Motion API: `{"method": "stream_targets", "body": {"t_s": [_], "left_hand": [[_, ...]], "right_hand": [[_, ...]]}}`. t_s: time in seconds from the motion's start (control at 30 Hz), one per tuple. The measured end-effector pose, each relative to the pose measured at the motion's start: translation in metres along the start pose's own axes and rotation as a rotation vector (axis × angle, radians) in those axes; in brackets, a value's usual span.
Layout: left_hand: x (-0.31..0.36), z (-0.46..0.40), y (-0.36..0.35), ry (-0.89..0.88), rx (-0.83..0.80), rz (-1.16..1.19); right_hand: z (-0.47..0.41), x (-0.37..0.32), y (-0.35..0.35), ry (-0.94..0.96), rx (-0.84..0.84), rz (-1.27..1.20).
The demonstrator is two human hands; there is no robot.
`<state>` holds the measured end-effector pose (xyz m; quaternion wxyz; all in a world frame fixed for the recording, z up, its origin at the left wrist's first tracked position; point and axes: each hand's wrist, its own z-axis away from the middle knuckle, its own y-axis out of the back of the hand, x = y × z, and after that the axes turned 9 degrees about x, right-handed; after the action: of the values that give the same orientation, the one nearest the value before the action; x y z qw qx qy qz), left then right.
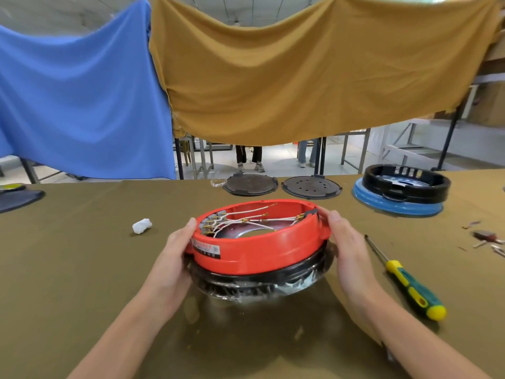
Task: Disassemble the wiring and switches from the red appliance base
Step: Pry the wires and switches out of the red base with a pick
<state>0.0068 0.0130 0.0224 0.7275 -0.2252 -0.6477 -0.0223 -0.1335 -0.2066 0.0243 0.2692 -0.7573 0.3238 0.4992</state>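
Desk [82, 263]: a wide surface under an olive-brown cloth is carrying everything here.
Red appliance base [259, 250]: sitting near the middle on a black ring wrapped in clear film; whether it is fully resting on the cloth cannot be told.
Screwdriver [410, 283]: lying to the right of the base, yellow-and-green handle pointing toward the near edge.
White wad [142, 226]: lying left of the base, well apart.
Two dark round plates [250, 185]: lying side by side at the far edge.
Blue and black housing [399, 191]: sitting at the far right.
Small loose parts [489, 240]: lying scattered near the right edge.
Dark flat item [19, 198]: lying at the far left edge.
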Motion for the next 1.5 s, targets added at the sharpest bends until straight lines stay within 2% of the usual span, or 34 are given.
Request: {"method": "stream_targets", "body": {"t_s": [0.13, 0.27, 0.33, 0.43, 0.6, 0.77, 0.97, 1.07, 1.2, 1.27, 1.33, 1.4, 1.5], "left_hand": [[0.005, -0.003, -0.002, -0.093, -0.01, 0.03], [0.005, -0.002, -0.003, -0.184, -0.098, -0.11], [0.005, 0.003, -0.001, -0.165, -0.144, -0.132], [0.006, 0.004, 0.001, -0.205, -0.109, -0.133], [0.005, 0.001, 0.003, -0.253, 0.115, -0.08], [0.003, 0.003, 0.0, -0.259, 0.083, -0.118], [-0.001, 0.001, 0.001, -0.163, 0.011, -0.352], [-0.002, 0.0, 0.002, -0.144, 0.043, -0.386], [-0.004, -0.004, 0.006, -0.146, 0.157, -0.408], [-0.004, -0.005, 0.008, -0.15, 0.22, -0.448], [-0.003, -0.005, 0.008, -0.15, 0.28, -0.525], [-0.002, -0.004, 0.011, -0.148, 0.332, -0.685], [0.0, -0.003, 0.013, -0.113, 0.34, -0.775]], "right_hand": [[0.001, 0.003, -0.001, 0.021, 0.02, -0.005], [0.003, 0.004, -0.006, 0.038, 0.096, -0.016], [0.005, 0.002, -0.007, 0.062, 0.132, -0.026], [0.006, 0.0, -0.006, 0.072, 0.14, -0.027], [-0.001, 0.007, -0.004, 0.07, 0.096, -0.001], [-0.009, 0.007, 0.001, -0.016, 0.087, 0.05], [-0.021, 0.005, 0.01, -0.17, 0.064, 0.128], [-0.024, 0.005, 0.013, -0.237, 0.016, 0.121], [-0.027, 0.006, 0.015, -0.244, -0.135, 0.194], [-0.033, 0.002, 0.023, -0.21, -0.075, 0.324], [-0.04, -0.006, 0.036, -0.148, -0.023, 0.685], [-0.041, -0.014, 0.047, -0.143, -0.071, 1.114], [-0.039, -0.019, 0.057, -0.278, -0.234, 1.406]]}}
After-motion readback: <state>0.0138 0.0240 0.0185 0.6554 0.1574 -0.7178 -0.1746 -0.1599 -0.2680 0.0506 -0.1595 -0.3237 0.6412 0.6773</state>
